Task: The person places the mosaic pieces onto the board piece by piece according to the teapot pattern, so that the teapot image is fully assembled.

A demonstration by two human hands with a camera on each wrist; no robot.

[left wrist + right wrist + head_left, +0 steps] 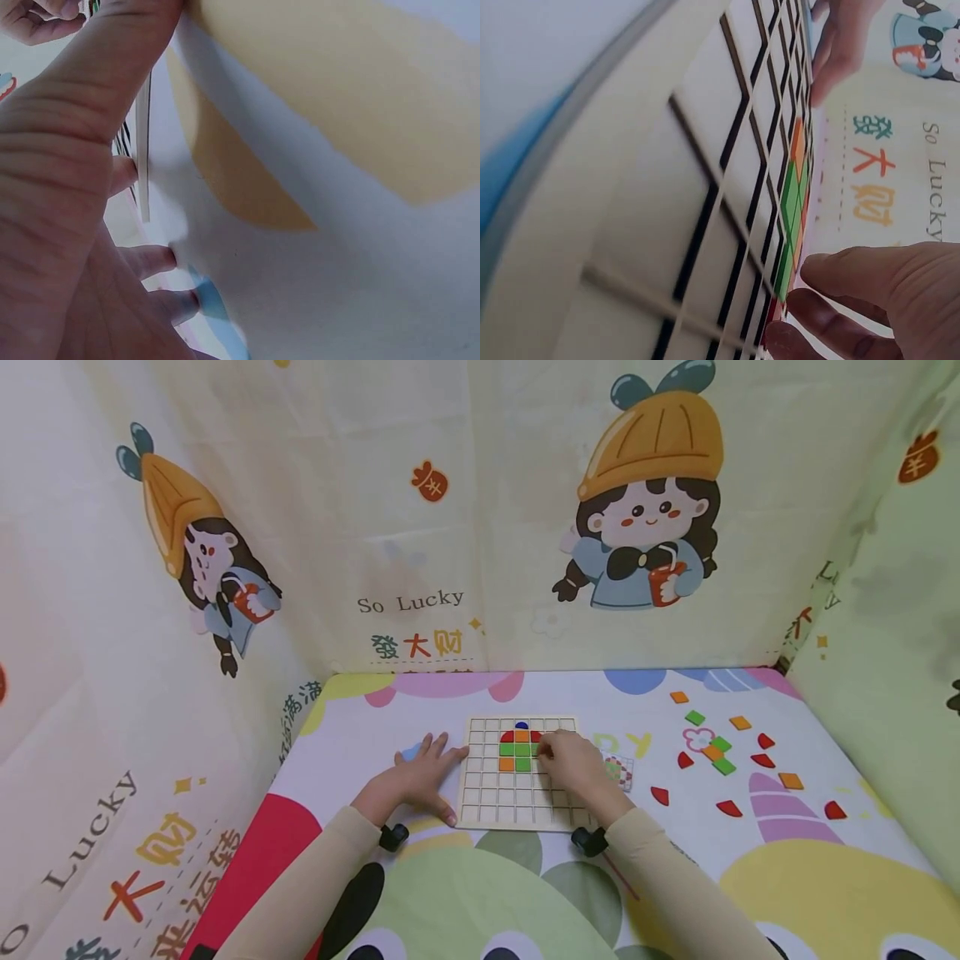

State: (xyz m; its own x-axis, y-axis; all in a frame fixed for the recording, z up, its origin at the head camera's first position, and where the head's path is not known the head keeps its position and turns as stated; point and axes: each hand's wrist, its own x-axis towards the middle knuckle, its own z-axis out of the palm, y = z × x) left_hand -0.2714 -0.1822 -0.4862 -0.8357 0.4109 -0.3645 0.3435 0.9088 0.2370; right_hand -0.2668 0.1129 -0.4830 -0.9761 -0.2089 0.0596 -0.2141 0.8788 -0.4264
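A pale wooden grid board (487, 802) lies on the table in front of me. Colored tiles fill some cells: a blue one (522, 726) at the top, red and orange below it, then green squares (522, 764) and an orange square (507, 764). My left hand (420, 779) spreads its fingers along the board's left edge, thumb at the lower left corner. Over the pattern's right side my right hand (573, 764) has its fingers bent, tips at a green tile (786, 270); a red tile (770, 319) shows beside them. I cannot tell whether they pinch a tile.
Loose red, orange and green tiles, such as an orange square (791, 781) and a red piece (729, 809), lie scattered on the right of the table. A small patterned card (619, 771) sits right of the board. Printed cloth walls (510, 527) enclose the table's back and sides.
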